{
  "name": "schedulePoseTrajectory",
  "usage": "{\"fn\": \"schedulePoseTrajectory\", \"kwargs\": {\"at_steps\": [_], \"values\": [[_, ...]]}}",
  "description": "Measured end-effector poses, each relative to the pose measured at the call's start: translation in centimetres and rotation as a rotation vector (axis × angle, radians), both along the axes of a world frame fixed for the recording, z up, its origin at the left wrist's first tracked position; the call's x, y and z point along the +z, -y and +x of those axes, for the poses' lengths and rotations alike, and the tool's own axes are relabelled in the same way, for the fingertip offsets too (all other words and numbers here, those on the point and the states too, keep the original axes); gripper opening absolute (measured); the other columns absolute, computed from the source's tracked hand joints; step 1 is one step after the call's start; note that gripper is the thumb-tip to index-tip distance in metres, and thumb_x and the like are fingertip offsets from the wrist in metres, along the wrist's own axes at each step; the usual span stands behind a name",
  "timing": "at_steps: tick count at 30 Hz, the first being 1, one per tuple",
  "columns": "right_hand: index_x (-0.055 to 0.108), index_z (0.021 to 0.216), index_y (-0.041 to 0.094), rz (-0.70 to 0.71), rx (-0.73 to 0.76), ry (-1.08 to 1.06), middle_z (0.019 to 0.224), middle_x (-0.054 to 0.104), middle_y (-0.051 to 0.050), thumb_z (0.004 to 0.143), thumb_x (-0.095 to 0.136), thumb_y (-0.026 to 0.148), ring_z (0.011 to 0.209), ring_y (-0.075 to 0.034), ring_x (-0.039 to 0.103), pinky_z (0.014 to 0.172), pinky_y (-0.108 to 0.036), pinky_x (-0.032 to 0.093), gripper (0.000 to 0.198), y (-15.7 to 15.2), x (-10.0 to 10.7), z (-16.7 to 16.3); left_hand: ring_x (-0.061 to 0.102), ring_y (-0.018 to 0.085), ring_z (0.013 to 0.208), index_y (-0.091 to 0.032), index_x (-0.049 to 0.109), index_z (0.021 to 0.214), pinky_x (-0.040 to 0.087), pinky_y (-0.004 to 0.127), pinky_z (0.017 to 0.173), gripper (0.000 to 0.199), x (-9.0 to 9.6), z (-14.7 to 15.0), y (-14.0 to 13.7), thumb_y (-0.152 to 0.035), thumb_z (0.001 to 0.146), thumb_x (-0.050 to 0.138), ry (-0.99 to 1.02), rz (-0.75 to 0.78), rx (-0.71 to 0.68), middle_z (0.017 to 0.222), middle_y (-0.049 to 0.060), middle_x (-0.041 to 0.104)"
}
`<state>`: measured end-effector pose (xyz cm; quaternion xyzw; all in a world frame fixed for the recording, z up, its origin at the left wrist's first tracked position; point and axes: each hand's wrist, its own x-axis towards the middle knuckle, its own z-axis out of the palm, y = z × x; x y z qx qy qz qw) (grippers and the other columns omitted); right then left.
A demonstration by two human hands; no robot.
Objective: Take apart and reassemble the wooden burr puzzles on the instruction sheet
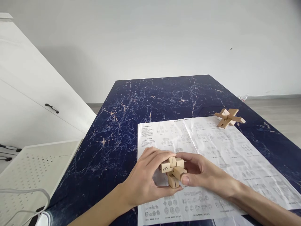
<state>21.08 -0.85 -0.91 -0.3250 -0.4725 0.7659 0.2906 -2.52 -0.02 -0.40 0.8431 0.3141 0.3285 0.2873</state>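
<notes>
Between my two hands is a wooden burr puzzle (172, 171) of interlocking pale blocks, some marked with digits such as 3 and 1. My left hand (149, 174) grips it from the left, fingers over the top and thumb beneath the lower block. From the right, my right hand (197, 171) pinches a block that juts toward me, its thumb on the block's end. The far fingers are partly hidden behind the wood. Under both hands lies a creased instruction sheet (202, 141) printed with small diagrams.
A second wooden puzzle (227, 118), cross-shaped, rests at the sheet's far right corner. The table (150, 97) has a dark blue marble pattern. To the left stand a white cabinet (35, 84) and a perforated white panel (39, 166), with pale cables (30, 190) at lower left.
</notes>
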Motion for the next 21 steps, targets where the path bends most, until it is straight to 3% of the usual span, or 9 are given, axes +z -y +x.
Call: {"fn": "schedulePoseTrajectory", "kwargs": {"at_steps": [9,13,18,21], "values": [[0.074,0.125,0.020,-0.003,-0.003,-0.019,0.105,0.075,-0.008,0.082,0.089,0.050,0.102,-0.028,0.070,0.096,-0.047,0.057,0.054,0.17,0.46,-0.71,0.067,0.026,0.105,-0.028,0.053,0.140,0.058,0.042,0.094,0.072,-0.08,0.17,0.20,-0.037,0.079,0.091,-0.036,0.031,0.016,0.125,0.006,0.075],[0.071,0.129,0.021,0.008,0.007,0.003,0.111,0.075,-0.010,0.082,0.088,0.054,0.107,-0.031,0.070,0.097,-0.050,0.056,0.060,0.31,0.57,-0.76,0.069,0.026,0.103,-0.029,0.056,0.138,0.058,0.043,0.093,0.068,0.01,0.29,0.18,-0.041,0.080,0.088,-0.041,0.011,0.019,0.123,0.006,0.076],[0.062,0.139,0.026,0.097,-0.085,0.052,0.126,0.072,-0.011,0.101,0.062,0.064,0.116,-0.030,0.070,0.108,-0.051,0.051,0.054,0.52,0.96,-0.58,0.071,0.027,0.104,-0.030,0.058,0.134,0.059,0.045,0.095,0.070,0.31,0.23,0.06,-0.043,0.075,0.093,0.034,-0.084,0.094,0.121,0.005,0.075],[0.056,0.140,0.027,0.219,-0.130,0.189,0.121,0.073,-0.010,0.106,0.051,0.061,0.110,-0.028,0.071,0.100,-0.046,0.056,0.048,0.83,0.85,-0.65,0.072,0.027,0.107,-0.031,0.059,0.134,0.060,0.044,0.096,0.072,0.35,0.18,-0.01,-0.042,0.073,0.095,0.074,-0.148,0.094,0.121,0.005,0.073]]}}
